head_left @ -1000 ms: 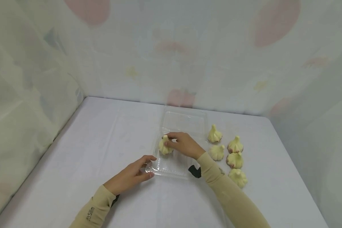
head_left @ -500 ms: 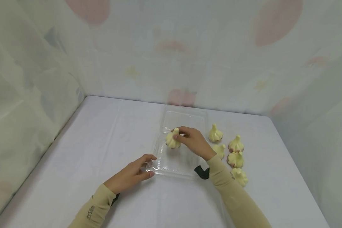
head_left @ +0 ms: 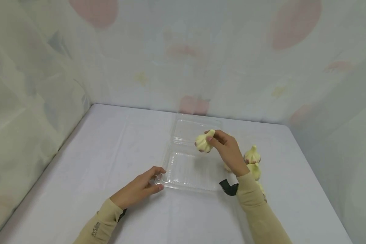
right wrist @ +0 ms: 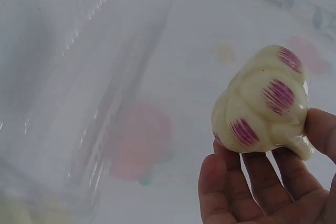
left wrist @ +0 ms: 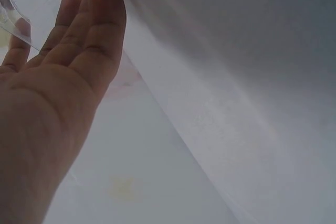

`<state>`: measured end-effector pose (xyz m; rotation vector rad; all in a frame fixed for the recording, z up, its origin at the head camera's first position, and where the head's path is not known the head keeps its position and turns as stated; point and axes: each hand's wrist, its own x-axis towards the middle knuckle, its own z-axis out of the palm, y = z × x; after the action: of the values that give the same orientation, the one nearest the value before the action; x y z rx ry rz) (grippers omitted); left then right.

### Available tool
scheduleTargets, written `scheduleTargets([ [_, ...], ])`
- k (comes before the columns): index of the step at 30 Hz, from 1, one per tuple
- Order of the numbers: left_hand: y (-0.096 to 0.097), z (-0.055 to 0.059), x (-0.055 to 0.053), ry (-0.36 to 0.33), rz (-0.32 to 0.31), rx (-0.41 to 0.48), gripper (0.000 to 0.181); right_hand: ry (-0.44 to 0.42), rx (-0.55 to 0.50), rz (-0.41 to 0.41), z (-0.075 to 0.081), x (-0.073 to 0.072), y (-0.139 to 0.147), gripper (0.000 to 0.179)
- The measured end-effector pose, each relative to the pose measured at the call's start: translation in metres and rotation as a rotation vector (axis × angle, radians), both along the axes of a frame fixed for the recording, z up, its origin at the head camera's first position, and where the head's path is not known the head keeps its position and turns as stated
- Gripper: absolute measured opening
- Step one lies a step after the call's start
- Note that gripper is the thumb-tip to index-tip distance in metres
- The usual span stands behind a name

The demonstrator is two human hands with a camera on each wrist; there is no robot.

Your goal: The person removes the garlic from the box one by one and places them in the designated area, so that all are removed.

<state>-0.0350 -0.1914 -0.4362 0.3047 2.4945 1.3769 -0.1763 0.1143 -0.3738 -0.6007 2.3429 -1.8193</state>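
My right hand holds a pale garlic bulb by its stem end, thumb on one side and fingers on the other. Purple streaks mark that garlic bulb in the right wrist view. It hangs above a clear plastic clamshell box, whose lid lies folded back behind the base. At the box's front left corner rests my left hand, thumb at the front edge and fingers at the side. The left wrist view shows the left hand with fairly straight fingers, one fingertip overlapping the clear rim.
Several more garlic bulbs stand on the white table right of the box, some partly hidden by the right hand and sleeve. A pale printed cloth hangs behind and at both sides of the table.
The right hand has lifted the garlic bulb from the left side of the box base and carried it up and to the right. The left hand has stayed at the corner.
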Motion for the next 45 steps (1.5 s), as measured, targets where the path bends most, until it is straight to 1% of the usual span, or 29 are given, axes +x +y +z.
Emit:
scheduleTargets([
  [6,-0.001,0.000,-0.001,0.013,-0.006,0.010,0.049,-0.016,-0.065,-0.070,0.006,0.006,0.027,0.038],
  [10,-0.001,0.000,-0.001,0.024,-0.004,0.001,0.046,-0.009,-0.037,-0.145,0.008,0.010,0.044,0.041],
  [13,-0.001,0.000,0.000,0.026,0.000,-0.001,0.045,0.003,0.004,-0.203,0.009,0.015,0.056,0.041],
  [17,-0.001,0.000,0.002,0.025,0.000,0.002,0.045,-0.010,0.032,-0.266,0.006,0.023,0.069,0.042],
  [21,-0.001,-0.001,0.002,0.029,-0.004,0.005,0.046,-0.008,0.029,-0.304,0.000,0.030,0.079,0.043],
  [27,-0.003,0.000,0.002,0.047,-0.005,-0.006,0.046,0.001,0.056,-0.372,-0.006,0.040,0.089,0.043],
  [31,-0.003,-0.001,0.002,0.037,0.001,-0.011,0.048,-0.004,0.071,-0.398,-0.009,0.045,0.094,0.044],
  [35,-0.004,-0.001,0.002,0.024,0.002,-0.009,0.050,-0.029,0.089,-0.415,-0.013,0.052,0.098,0.045],
  [40,-0.005,-0.001,0.003,0.043,-0.010,-0.008,0.049,-0.056,0.110,-0.436,-0.019,0.063,0.101,0.044],
  [43,-0.006,-0.001,0.002,0.058,-0.010,-0.013,0.048,-0.059,0.133,-0.441,-0.022,0.067,0.102,0.044],
  [45,-0.006,-0.002,0.002,0.060,-0.007,-0.019,0.048,-0.054,0.167,-0.448,-0.023,0.067,0.102,0.044],
])
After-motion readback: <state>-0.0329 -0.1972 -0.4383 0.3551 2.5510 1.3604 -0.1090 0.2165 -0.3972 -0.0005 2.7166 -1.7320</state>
